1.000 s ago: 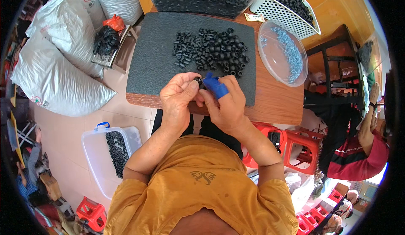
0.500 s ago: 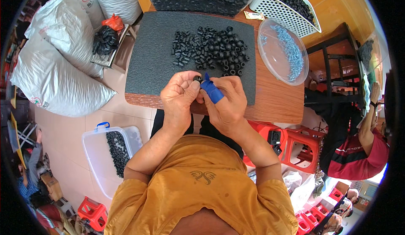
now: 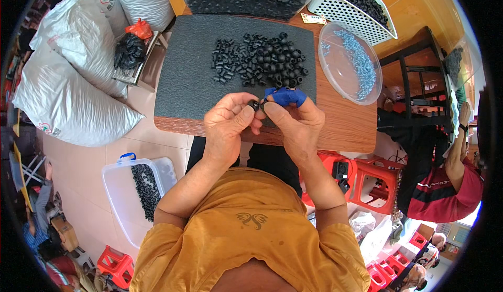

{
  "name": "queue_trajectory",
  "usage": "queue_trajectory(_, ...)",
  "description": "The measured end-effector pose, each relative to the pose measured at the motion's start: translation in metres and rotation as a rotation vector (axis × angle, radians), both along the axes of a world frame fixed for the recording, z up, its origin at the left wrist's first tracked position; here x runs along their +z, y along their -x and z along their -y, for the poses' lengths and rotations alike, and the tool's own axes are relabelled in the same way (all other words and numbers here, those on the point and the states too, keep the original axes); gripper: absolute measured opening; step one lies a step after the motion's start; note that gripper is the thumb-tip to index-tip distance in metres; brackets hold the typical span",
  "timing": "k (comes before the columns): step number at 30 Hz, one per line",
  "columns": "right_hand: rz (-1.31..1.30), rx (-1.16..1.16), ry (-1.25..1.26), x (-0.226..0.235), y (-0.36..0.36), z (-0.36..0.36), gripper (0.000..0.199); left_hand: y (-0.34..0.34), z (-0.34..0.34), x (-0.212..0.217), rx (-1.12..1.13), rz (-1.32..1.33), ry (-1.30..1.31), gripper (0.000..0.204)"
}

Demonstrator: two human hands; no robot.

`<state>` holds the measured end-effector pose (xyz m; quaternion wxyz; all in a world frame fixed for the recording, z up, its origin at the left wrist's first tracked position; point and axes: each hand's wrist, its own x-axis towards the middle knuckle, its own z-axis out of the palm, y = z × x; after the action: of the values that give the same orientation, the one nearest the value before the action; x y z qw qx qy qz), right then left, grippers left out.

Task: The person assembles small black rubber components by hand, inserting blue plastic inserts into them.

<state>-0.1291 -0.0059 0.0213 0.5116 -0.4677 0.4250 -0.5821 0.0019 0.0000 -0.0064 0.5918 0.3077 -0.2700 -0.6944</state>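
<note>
Over the near edge of the dark grey mat [image 3: 183,77], my left hand [image 3: 225,127] pinches a small black ball-shaped part with a hole [image 3: 254,104] between thumb and fingers. Close against it, my right hand [image 3: 301,127] has thumb and forefinger pressed together on a tiny dark piece, mostly hidden by the fingertips. Blue tape [image 3: 285,97] wraps a finger of that hand. Just beyond both hands lie a heap of black hollow balls [image 3: 283,58] and, to its left, small black cylindrical pieces [image 3: 224,58].
Behind the mat stand a clear bin of black parts [image 3: 241,1] and a white perforated basket [image 3: 351,17]. A round clear tray [image 3: 335,77] holds tiny blue pieces. Another clear bin [image 3: 123,203] sits on the floor beside white sacks [image 3: 78,98]. Red stools [image 3: 374,187] and another person [image 3: 443,192] are at right.
My right hand has shifted slightly right and rotated, so the taped finger now lies across the top. Its thumb and forefinger meet beside the black ball, which stays in my left hand.
</note>
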Motion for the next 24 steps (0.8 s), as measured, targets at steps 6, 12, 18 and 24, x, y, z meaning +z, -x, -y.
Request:
queue_trajectory(6,0.142,0.009,-0.037,-0.005,-0.003,-0.002,0.011,0.003,-0.002,0.004,0.003,0.011,-0.011,0.02)
queue_trajectory(12,0.141,-0.027,-0.029,-0.011,-0.004,-0.002,0.012,0.005,-0.004,0.001,0.022,0.075,-0.014,0.019)
queue_trajectory(18,0.208,-0.049,-0.035,-0.006,-0.01,-0.005,0.011,0.008,-0.005,0.005,0.02,0.047,-0.012,0.019)
queue_trajectory(24,0.126,-0.077,0.05,-0.012,-0.01,-0.006,0.011,0.007,-0.006,0.003,0.014,0.008,-0.036,0.019)
